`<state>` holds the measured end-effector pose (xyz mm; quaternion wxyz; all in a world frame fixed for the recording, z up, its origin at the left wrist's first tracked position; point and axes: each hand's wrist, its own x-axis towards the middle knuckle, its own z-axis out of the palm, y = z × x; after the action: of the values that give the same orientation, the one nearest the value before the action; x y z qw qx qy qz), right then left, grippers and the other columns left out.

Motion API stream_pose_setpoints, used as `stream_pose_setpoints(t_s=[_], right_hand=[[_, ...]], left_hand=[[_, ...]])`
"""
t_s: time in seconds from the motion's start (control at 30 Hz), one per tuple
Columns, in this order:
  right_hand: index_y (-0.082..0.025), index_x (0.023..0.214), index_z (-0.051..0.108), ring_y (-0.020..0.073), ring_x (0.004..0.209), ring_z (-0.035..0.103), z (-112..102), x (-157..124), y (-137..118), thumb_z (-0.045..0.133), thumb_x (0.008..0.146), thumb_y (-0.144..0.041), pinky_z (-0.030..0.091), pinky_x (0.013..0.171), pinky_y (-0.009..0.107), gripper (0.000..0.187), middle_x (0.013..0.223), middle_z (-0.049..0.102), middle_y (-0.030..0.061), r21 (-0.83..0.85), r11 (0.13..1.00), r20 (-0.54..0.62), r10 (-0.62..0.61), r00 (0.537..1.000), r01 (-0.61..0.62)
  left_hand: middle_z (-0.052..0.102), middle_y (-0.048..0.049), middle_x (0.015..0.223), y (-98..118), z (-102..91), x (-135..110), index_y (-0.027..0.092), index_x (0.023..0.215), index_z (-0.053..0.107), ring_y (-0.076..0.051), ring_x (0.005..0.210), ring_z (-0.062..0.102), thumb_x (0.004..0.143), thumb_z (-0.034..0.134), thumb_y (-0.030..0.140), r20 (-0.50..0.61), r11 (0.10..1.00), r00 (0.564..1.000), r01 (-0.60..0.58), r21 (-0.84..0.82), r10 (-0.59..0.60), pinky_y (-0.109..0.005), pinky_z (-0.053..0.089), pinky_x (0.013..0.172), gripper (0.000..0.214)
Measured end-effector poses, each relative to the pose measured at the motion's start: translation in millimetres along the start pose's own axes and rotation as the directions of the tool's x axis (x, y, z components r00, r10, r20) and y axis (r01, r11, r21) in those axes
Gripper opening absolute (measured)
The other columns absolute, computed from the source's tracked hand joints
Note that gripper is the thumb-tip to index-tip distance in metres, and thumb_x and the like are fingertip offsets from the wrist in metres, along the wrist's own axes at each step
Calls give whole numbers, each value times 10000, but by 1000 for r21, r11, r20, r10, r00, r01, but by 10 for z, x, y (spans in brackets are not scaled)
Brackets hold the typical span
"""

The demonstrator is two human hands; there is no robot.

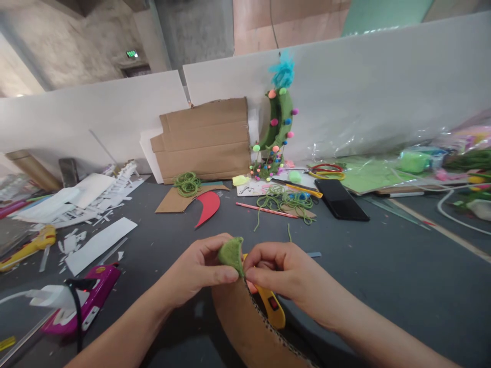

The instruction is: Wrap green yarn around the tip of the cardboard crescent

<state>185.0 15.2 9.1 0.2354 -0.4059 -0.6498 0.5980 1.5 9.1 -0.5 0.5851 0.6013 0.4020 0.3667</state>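
A curved strip of brown cardboard [245, 319] rises from the near edge of the view, its corrugated edge facing right. Green yarn [231, 254] is wrapped snugly around its pointed tip. My left hand [197, 268] grips this tip, thumb in front and fingers behind. At the lower edge of the wrap, my right hand [282, 268] is closed in a pinch on the green yarn, mostly hidden by the fingers. A short green strand [289, 233] shows just beyond that hand. Under the right hand, behind the cardboard, lies a yellow glue gun [274, 309] with a dark switch.
Beyond my hands lie a red paper crescent [208, 208], a yarn coil [187, 184], tangled yarn [286, 202], a utility knife [299, 189] and a black phone [341, 199]. A green crescent with pompoms [282, 122] stands behind. At left are a magenta power strip [90, 299] and another yellow glue gun [28, 248].
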Motion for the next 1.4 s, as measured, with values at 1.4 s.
stream_pose_setpoints(t_s=[1.4], right_hand=[[-210, 782, 577, 105, 549, 503, -52, -14, -11, 515, 781, -225, 386, 505, 200, 64, 614, 550, -42, -486, 840, -202, -375, 905, 240]], left_hand=[[657, -69, 996, -135, -64, 40, 208, 1034, 636, -191, 847, 611, 665, 672, 221, -14, 904, 999, 26, -427, -35, -270, 472, 702, 371]])
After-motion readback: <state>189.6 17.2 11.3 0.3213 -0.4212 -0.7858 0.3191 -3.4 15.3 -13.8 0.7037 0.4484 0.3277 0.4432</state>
